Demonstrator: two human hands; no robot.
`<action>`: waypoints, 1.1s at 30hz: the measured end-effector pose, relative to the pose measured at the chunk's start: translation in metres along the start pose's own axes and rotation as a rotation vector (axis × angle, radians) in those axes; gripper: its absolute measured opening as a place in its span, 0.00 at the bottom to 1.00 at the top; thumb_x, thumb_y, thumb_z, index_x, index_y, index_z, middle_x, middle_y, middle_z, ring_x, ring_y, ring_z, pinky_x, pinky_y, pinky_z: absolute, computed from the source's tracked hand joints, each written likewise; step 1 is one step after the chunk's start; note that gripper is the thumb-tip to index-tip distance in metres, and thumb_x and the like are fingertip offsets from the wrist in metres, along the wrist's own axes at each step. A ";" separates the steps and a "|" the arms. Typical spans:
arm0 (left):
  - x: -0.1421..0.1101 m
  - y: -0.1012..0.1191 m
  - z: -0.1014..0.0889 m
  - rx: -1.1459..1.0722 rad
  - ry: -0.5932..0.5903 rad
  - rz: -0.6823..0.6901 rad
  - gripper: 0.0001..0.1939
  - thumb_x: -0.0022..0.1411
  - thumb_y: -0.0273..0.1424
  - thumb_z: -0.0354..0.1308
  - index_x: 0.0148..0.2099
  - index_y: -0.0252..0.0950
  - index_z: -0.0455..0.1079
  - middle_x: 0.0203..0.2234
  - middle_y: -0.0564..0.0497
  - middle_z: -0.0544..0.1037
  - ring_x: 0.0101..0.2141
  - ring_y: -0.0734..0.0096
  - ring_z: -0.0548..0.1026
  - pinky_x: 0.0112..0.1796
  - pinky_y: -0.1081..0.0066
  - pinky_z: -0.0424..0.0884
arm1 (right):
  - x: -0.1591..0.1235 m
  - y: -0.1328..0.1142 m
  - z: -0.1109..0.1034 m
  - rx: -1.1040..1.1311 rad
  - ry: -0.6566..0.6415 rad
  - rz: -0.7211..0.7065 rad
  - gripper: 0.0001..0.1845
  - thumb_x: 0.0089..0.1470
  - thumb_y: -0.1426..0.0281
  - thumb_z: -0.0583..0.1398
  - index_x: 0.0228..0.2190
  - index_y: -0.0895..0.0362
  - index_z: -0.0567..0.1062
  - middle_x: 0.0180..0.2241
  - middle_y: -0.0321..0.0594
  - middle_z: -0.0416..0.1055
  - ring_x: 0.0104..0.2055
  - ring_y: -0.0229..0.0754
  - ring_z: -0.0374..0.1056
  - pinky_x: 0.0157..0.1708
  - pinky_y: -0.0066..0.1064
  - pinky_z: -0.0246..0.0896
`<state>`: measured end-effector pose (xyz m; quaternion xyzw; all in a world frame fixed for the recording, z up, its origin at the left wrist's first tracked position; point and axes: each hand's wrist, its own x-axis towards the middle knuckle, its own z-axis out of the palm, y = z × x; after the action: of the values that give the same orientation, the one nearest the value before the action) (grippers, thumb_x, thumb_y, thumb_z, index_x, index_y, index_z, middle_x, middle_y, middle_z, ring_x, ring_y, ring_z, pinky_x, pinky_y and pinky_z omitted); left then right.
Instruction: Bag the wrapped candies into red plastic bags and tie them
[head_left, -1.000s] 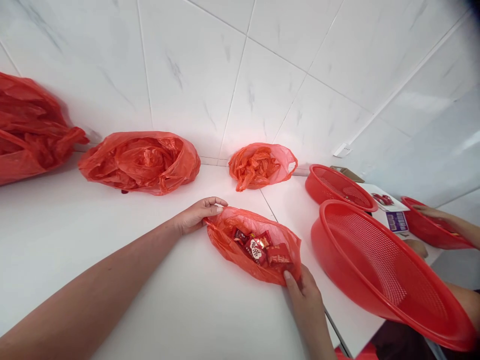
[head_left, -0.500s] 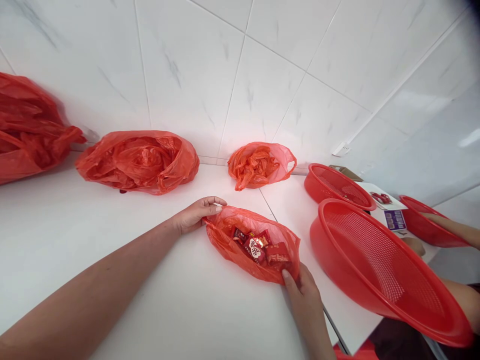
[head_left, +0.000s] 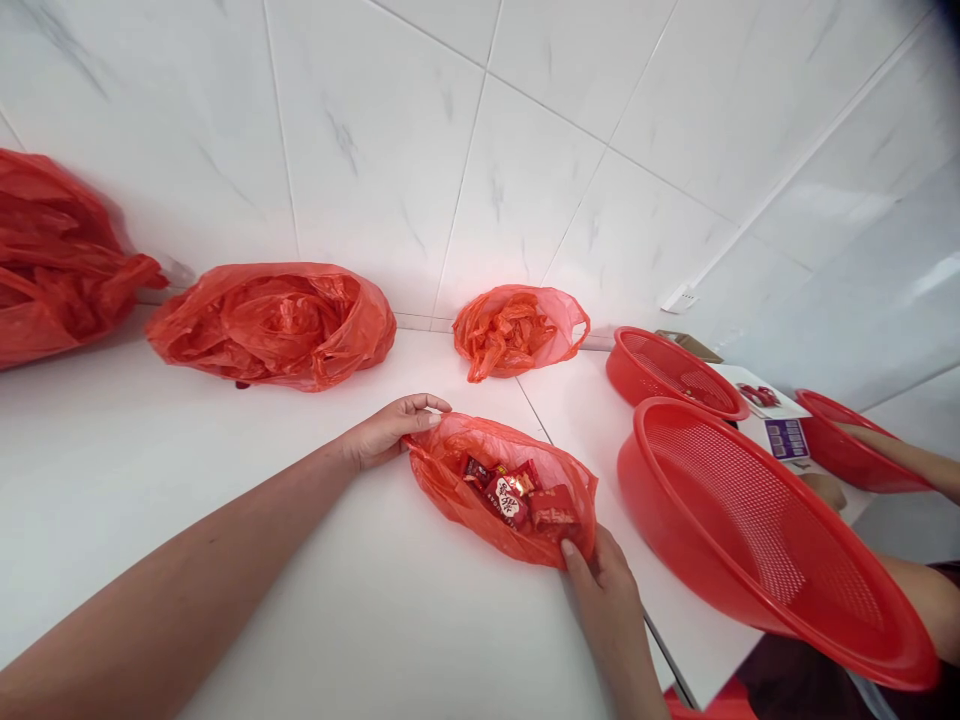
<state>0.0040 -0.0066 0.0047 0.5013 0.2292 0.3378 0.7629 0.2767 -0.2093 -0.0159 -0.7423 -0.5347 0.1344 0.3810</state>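
A red plastic bag (head_left: 465, 505) lies with its mouth spread wide on the white table (head_left: 360, 600). Inside it are several small wrapped packets (head_left: 511, 498), mostly red, one with a white label. My left hand (head_left: 390, 430) pinches the bag's far left edge between thumb and fingers. At the near right end, my right hand (head_left: 600, 585) grips the rim, thumb on the near side and the other fingers partly hidden behind the plastic.
Along the tiled wall stand a small red bag (head_left: 517, 335), a larger one (head_left: 277, 325) and a third bag (head_left: 60, 260), all with crumpled red plastic. To the right are a big red basket (head_left: 697, 540) and a smaller one (head_left: 667, 375). Another person's arm (head_left: 892, 455) reaches into a basin.
Both hands keep the same hold on the bag. The whole view has shifted very slightly; otherwise nothing differs.
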 end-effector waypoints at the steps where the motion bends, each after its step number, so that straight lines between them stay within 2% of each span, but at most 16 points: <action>1: 0.000 0.000 0.000 0.003 -0.002 0.002 0.18 0.52 0.35 0.65 0.44 0.36 0.68 0.38 0.47 0.76 0.32 0.67 0.76 0.32 0.71 0.69 | 0.000 0.001 0.000 0.002 -0.003 0.003 0.22 0.55 0.58 0.54 0.48 0.54 0.70 0.47 0.44 0.70 0.48 0.50 0.64 0.46 0.39 0.59; 7: 0.000 0.000 0.001 0.022 -0.006 0.000 0.18 0.52 0.35 0.65 0.44 0.35 0.68 0.37 0.47 0.76 0.31 0.69 0.76 0.31 0.72 0.68 | 0.003 0.006 0.000 0.016 -0.014 0.031 0.22 0.54 0.56 0.54 0.48 0.52 0.70 0.49 0.43 0.68 0.52 0.51 0.61 0.50 0.40 0.55; 12: 0.000 -0.002 0.004 0.051 0.019 0.014 0.20 0.50 0.37 0.66 0.43 0.34 0.67 0.34 0.47 0.77 0.30 0.68 0.75 0.30 0.73 0.67 | 0.003 0.005 -0.002 0.109 -0.009 0.097 0.25 0.53 0.52 0.53 0.47 0.53 0.69 0.48 0.43 0.70 0.50 0.51 0.63 0.49 0.40 0.57; 16: -0.002 -0.007 0.008 0.107 0.120 0.085 0.23 0.48 0.39 0.67 0.43 0.34 0.65 0.27 0.51 0.75 0.25 0.72 0.73 0.27 0.74 0.65 | -0.001 0.004 -0.003 0.221 0.115 0.124 0.30 0.52 0.48 0.51 0.49 0.54 0.68 0.51 0.45 0.68 0.54 0.53 0.60 0.51 0.42 0.56; 20: -0.015 -0.012 0.013 0.183 0.273 0.191 0.24 0.48 0.40 0.66 0.44 0.35 0.65 0.23 0.56 0.70 0.23 0.75 0.70 0.26 0.75 0.62 | -0.001 0.006 -0.004 0.226 0.166 0.127 0.33 0.52 0.48 0.51 0.53 0.53 0.65 0.57 0.44 0.61 0.60 0.55 0.53 0.59 0.47 0.46; 22: -0.028 -0.014 0.016 0.216 0.334 0.226 0.25 0.48 0.40 0.66 0.47 0.36 0.65 0.25 0.55 0.71 0.26 0.73 0.70 0.29 0.74 0.64 | 0.003 0.008 -0.005 0.232 0.139 0.135 0.34 0.50 0.47 0.52 0.53 0.53 0.65 0.57 0.44 0.62 0.60 0.56 0.54 0.59 0.48 0.47; 24: -0.043 -0.017 0.020 0.247 0.375 0.234 0.28 0.48 0.38 0.66 0.50 0.38 0.64 0.29 0.54 0.72 0.30 0.71 0.71 0.33 0.72 0.66 | 0.011 0.006 -0.004 0.296 0.088 0.172 0.35 0.46 0.47 0.56 0.51 0.54 0.66 0.54 0.46 0.65 0.57 0.57 0.58 0.55 0.48 0.54; 26: -0.057 -0.017 0.025 0.283 0.410 0.223 0.28 0.47 0.35 0.67 0.51 0.38 0.64 0.29 0.53 0.73 0.31 0.70 0.71 0.34 0.70 0.66 | 0.018 0.000 0.000 0.460 0.011 0.258 0.35 0.43 0.49 0.61 0.49 0.55 0.68 0.49 0.48 0.70 0.51 0.58 0.65 0.48 0.47 0.63; 29: -0.070 -0.010 0.028 0.336 0.493 0.217 0.22 0.46 0.30 0.66 0.45 0.37 0.69 0.25 0.55 0.71 0.28 0.70 0.69 0.32 0.71 0.64 | 0.029 -0.019 0.009 0.758 -0.167 0.362 0.33 0.39 0.56 0.66 0.46 0.58 0.70 0.41 0.47 0.75 0.44 0.56 0.71 0.41 0.43 0.68; 31: -0.074 0.002 0.027 0.349 0.563 0.241 0.18 0.47 0.30 0.65 0.43 0.36 0.69 0.24 0.56 0.70 0.27 0.71 0.68 0.32 0.71 0.63 | 0.037 -0.035 0.016 0.864 -0.258 0.343 0.30 0.38 0.60 0.67 0.44 0.59 0.71 0.39 0.45 0.76 0.42 0.53 0.72 0.41 0.41 0.67; 33: -0.075 0.020 0.027 0.345 0.608 0.276 0.17 0.49 0.31 0.63 0.43 0.35 0.67 0.24 0.56 0.70 0.28 0.72 0.69 0.33 0.70 0.64 | 0.048 -0.053 0.021 0.890 -0.273 0.264 0.27 0.39 0.62 0.67 0.42 0.59 0.72 0.38 0.43 0.77 0.41 0.49 0.73 0.41 0.39 0.66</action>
<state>-0.0335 -0.0738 0.0347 0.5254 0.4289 0.5274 0.5117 0.2462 -0.1498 0.0170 -0.5443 -0.3714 0.4936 0.5676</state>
